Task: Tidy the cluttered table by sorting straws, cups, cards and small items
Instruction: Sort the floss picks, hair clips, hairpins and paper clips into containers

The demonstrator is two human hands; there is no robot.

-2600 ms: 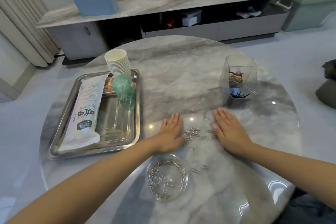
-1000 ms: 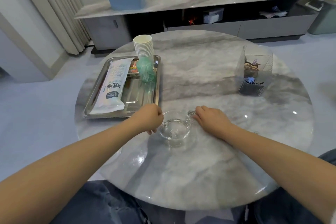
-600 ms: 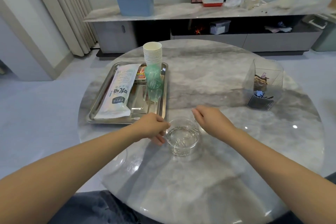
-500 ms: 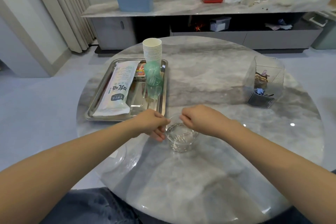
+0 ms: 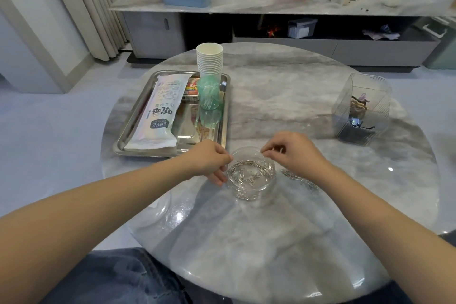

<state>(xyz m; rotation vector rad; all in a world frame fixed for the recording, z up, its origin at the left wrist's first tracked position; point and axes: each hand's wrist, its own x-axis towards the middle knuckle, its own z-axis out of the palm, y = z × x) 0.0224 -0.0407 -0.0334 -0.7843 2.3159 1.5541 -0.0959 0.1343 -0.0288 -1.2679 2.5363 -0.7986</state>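
Over bowl (image 5: pixel 250 175) | right hand (image 5: pixel 294 153) pinching (clips? unclear) | left hand (image 5: pixel 209 161) steadying rim

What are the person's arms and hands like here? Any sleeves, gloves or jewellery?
Both forearms are bare right up to the frame edges: no sleeves show. The left hand and right hand wear no gloves, and no rings, watch or bracelets are visible on the fingers or wrists. Blue denim trousers show below the round grey marble-patterned table.

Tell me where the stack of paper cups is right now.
The stack of paper cups stands upright at the far right corner of the metal tray, left of table centre, just behind the green container.
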